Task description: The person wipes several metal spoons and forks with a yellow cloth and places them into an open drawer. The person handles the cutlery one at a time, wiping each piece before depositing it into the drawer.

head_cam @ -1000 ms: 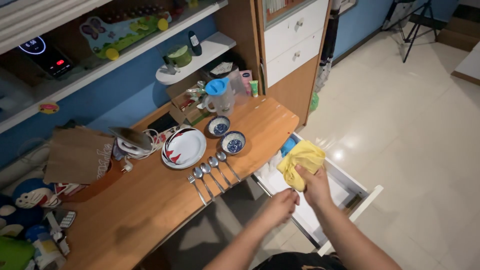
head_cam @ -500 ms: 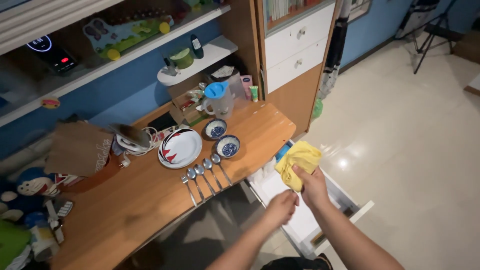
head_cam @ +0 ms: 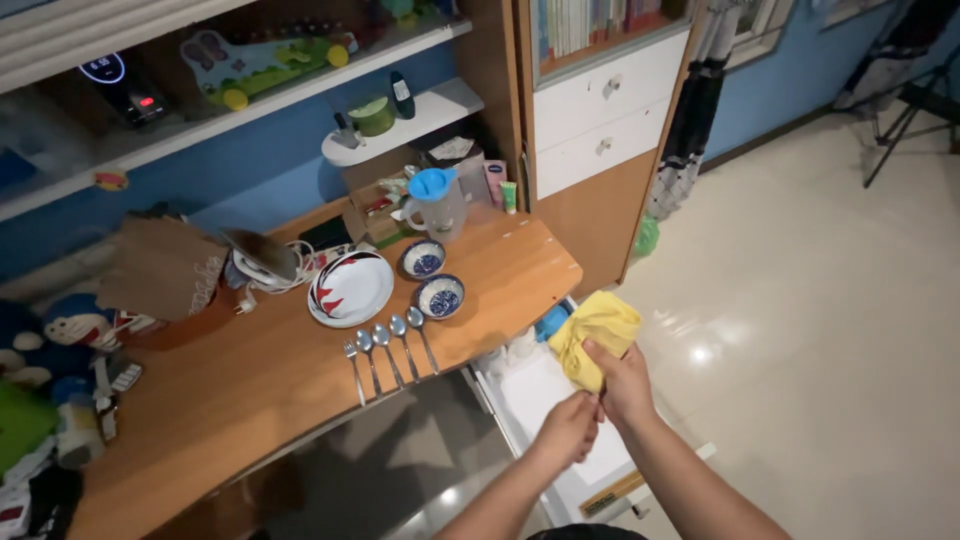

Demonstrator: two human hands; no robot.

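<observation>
Over the open drawer (head_cam: 560,440), right hand (head_cam: 625,380) grip closed on yellow cloth (head_cam: 595,335), left hand (head_cam: 565,432) seemingly pinching it.

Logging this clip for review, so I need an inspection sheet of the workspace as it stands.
Surface: wooden desk, open white drawer below it.
Job's things: yellow cloth held over the drawer.
Clutter: plate, two blue bowls, spoons and fork, blue-lidded jug, toys at left.
Grippers: right hand grips the cloth; left hand touches its lower edge.
Cables: white cord beside the plate.
Surroundings: shelves, white cabinet, glossy tiled floor.
</observation>
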